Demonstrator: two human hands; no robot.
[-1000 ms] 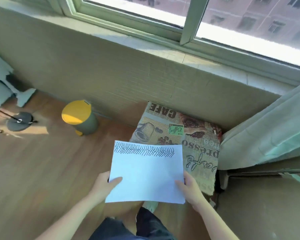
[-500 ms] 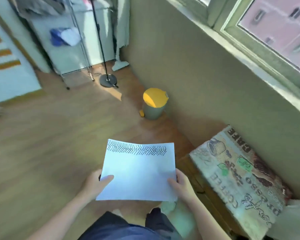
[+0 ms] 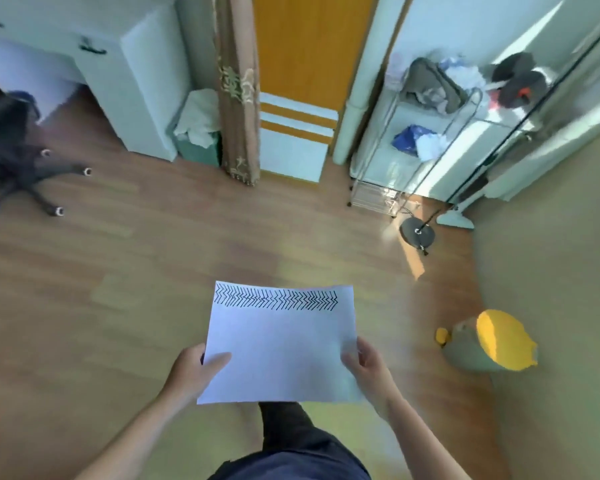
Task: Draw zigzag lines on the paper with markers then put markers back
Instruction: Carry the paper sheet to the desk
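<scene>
Above the wood floor [image 3: 153, 306], two hands grip one paper [image 3: 281, 351].

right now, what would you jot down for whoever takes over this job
Left hand and right hand each grip a side edge of the paper, held flat above the wooden floor.
Done: one band of black zigzag lines along the paper's far edge.
Left: the rest of the sheet is blank. No markers in view, so whether they are back cannot be told.

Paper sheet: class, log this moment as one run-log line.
paper sheet: held above floor | left hand: grips left edge | right hand: grips right edge | zigzag band: drawn | markers: unseen
</scene>
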